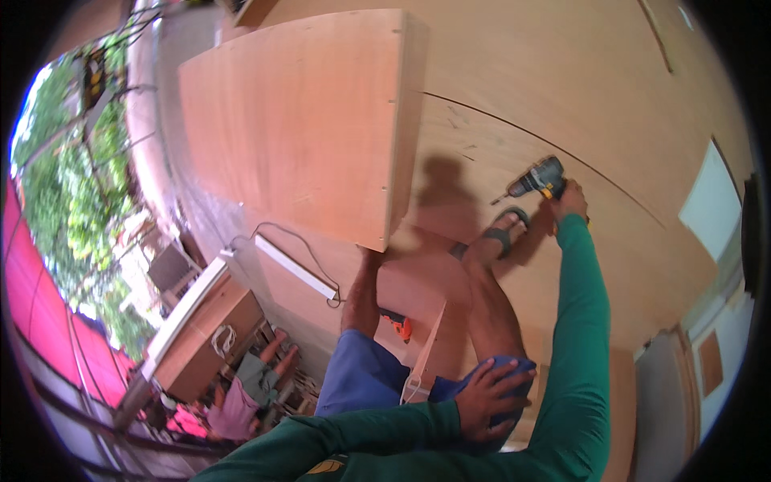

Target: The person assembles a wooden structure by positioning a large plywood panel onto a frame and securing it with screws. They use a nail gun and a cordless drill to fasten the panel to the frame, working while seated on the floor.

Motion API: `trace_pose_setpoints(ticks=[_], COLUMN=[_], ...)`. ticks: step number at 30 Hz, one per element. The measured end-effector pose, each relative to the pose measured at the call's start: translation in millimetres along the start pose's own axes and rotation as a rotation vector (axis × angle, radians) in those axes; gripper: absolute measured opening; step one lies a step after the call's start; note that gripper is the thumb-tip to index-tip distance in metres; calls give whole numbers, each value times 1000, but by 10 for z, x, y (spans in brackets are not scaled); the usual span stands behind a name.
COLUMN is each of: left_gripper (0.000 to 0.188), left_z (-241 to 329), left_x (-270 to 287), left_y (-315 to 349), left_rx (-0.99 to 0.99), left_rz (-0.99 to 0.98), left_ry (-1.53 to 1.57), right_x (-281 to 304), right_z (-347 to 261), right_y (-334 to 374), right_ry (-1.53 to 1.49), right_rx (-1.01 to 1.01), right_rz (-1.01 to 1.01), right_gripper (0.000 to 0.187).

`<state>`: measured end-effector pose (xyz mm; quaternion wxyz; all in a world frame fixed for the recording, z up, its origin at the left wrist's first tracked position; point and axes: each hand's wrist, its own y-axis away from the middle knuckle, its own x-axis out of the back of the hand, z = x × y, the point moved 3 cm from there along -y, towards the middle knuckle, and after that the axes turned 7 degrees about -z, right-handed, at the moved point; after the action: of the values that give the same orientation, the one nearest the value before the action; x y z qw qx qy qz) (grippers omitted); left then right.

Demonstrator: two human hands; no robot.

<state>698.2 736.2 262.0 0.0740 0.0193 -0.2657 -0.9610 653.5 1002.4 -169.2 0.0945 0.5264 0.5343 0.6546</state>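
The right hand [572,199] is wrapped tight around a drill [536,178], its bit aimed toward ten o'clock at the plywood sheet [514,80], likely braced for driving. The left hand [491,395] rests spread on the knee for balance. At eleven o'clock a wooden cabinet [305,120] stands on the sheet; what it holds is hidden.

Colours: drill [540,178] dark grey-teal with yellow band, sleeves [574,337] solid green, shorts [361,377] plain blue, sandal [504,233] grey-black, plywood floor [514,72] and cabinet panel [305,120] light orange-brown, tube lamp [293,267] white, fabric at left edge [32,281] bright pink-red, foliage [72,185] green.
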Motion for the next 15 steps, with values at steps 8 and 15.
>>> trace_pose_setpoints(ticks=[8,15], left_gripper=[48,46], left_z=[-2,-8], left_x=[-122,-7], left_y=[71,416], left_rx=[-10,12], left_rz=[133,154], left_ry=[89,-26], right_x=[-157,322], right_z=[39,-421], right_y=[-3,1260], right_ry=[134,-139], right_rx=[107,61], right_rz=[-103,72], right_gripper=[54,46])
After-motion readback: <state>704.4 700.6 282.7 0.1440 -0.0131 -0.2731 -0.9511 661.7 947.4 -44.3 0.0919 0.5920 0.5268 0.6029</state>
